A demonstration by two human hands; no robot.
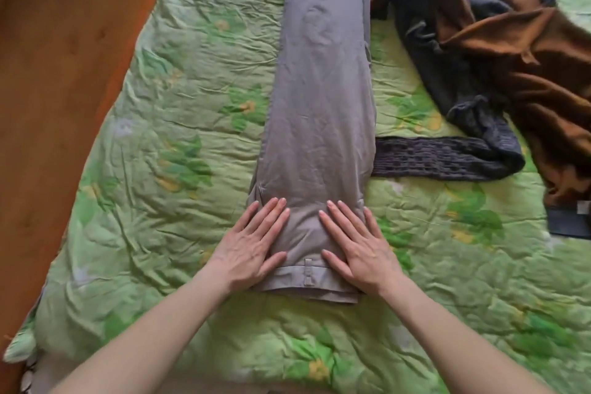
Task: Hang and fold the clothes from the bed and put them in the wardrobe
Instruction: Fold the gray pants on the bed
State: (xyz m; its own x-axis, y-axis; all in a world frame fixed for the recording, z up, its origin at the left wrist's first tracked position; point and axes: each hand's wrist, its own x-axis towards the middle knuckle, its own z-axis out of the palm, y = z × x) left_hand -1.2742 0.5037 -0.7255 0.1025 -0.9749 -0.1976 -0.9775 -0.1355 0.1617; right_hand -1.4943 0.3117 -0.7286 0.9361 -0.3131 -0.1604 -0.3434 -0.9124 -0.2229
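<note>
A pair of grey trousers (319, 125) lies flat along the middle of the bed, folded lengthwise so the legs stack into one long strip. The waistband, with a belt loop showing, is at six o'clock, nearest me; the legs run straight away toward twelve o'clock and out of the top edge of view.

My left hand (252, 249) rests palm down on the left side of the waistband end, fingers spread and flat, gripping nothing. My right hand (358, 249) mirrors it on the right side, also flat and open, pressing on the cloth. The trousers pass between and under both palms, with bare fabric showing in the gap between my thumbs.

Under everything is a crinkled green quilt (153, 201) printed with leaves and yellow flowers. At about two o'clock from my hands, just beside the trouser leg, lies a rumpled heap: a dark grey knitted garment (447, 157) tangled with a brown garment (537, 80). At nine to eleven o'clock, past the quilt's edge, is an orange-brown floor (57, 80).
</note>
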